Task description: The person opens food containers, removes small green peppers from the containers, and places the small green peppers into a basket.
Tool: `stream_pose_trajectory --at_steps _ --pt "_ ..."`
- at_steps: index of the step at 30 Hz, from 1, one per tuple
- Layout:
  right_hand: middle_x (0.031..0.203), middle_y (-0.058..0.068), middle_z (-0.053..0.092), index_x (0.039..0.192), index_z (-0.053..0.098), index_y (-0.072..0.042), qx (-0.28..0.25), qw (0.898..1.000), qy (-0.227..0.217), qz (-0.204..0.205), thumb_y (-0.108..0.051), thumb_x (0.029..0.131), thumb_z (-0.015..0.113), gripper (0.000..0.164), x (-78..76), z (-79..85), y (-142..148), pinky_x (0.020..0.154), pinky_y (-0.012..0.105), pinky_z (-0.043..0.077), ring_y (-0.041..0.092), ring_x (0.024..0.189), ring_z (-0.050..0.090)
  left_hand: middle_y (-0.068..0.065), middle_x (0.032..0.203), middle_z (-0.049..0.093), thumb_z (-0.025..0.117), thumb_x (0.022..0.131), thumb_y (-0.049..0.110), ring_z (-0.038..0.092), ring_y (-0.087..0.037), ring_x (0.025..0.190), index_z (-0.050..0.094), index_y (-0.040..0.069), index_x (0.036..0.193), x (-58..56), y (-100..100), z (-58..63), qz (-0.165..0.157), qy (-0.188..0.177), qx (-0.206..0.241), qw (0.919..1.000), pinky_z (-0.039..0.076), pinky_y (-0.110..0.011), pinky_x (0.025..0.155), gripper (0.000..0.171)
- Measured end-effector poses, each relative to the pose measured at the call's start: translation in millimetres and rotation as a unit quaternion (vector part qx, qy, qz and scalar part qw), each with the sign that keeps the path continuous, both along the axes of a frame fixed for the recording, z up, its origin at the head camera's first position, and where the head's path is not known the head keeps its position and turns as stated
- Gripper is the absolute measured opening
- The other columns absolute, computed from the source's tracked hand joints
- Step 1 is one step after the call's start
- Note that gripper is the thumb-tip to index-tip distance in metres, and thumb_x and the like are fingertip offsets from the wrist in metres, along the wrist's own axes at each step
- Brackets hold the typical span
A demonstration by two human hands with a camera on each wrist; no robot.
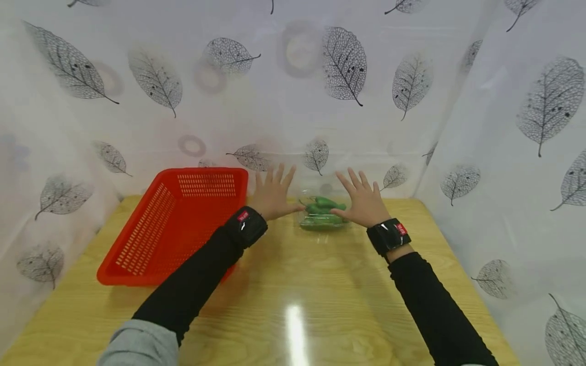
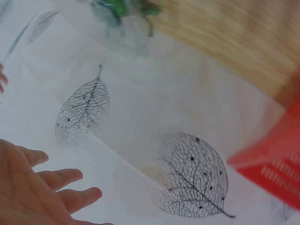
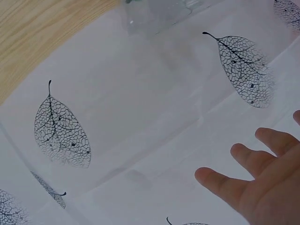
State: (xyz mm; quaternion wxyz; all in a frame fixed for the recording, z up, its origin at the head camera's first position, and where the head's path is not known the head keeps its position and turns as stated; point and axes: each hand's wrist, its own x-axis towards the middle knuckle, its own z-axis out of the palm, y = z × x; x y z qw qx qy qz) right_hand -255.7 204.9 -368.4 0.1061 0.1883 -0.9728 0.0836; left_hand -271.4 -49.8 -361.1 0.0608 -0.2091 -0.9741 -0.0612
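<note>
Leaf-print sheeting [image 1: 284, 117] is hanging behind the wood worktop [image 1: 320, 284]. Both hands, L hand [image 1: 272, 197] & R hand [image 1: 363, 202], are spreading fingers wide, holding nothing. Clear pack of green veg [image 1: 320, 209] is lying btwn them nr the worktop's back edge, thumbs pointing in; can't tell if touching. Red basket [image 1: 183, 218] is sitting L of the L hand. Head cam's showing the whole pack; R wrist cam's catching mostly clear wrap, L wrist cam some green plus basket corner.

Green peppers [image 1: 322, 221], red basket [image 1: 183, 218], yellow wood-grain table [image 1: 293, 274], white sheet [image 1: 284, 117] with dark veined leaves, black straps [image 1: 388, 236] with red tags
</note>
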Motion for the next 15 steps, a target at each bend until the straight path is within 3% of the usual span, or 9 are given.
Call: stream_pose_trajectory --at_steps 4,8,15 --pt "0.157 0.017 0.014 0.151 0.015 -0.024 -0.003 1.0 -0.014 -0.006 -0.052 0.077 0.07 0.097 -7.5 -7.4 11 0.108 0.068 0.011 0.044 0.143 0.01 -0.016 0.158 0.009 0.054 0.079 0.069 0.006 -0.041 0.144 0.003 0.017 0.152 -6.8 0 -14.4 -0.014 0.006 0.005 0.9999 0.003 -0.066 0.11 0.103" --pt "0.157 0.016 0.014 0.151 0.016 -0.024 -0.012 1.0 -0.026 0.002 -0.052 0.075 0.072 0.099 -10.2 -28.6 14 0.109 0.067 0.011 0.043 0.143 0.01 -0.016 0.156 0.017 0.063 0.075 0.064 0.016 -0.039 0.144 0.009 0.013 0.152 -6.5 11 -45.7 -0.014 0.024 0.026 0.9993 0.012 -0.064 0.111 0.107" --pt "0.153 0.019 0.024 0.148 0.029 -0.017 -0.04 0.997 0.006 0.068 -0.04 0.066 0.083 0.101 -19.1 -64.8 16 0.104 0.068 0.023 0.047 0.138 0.022 -0.018 0.156 0.017 0.076 0.067 0.058 0.018 -0.039 0.143 0.02 0.016 0.151 -13.1 35 -85.5 -0.021 0.021 0.059 0.9978 0.017 -0.062 0.11 0.109"
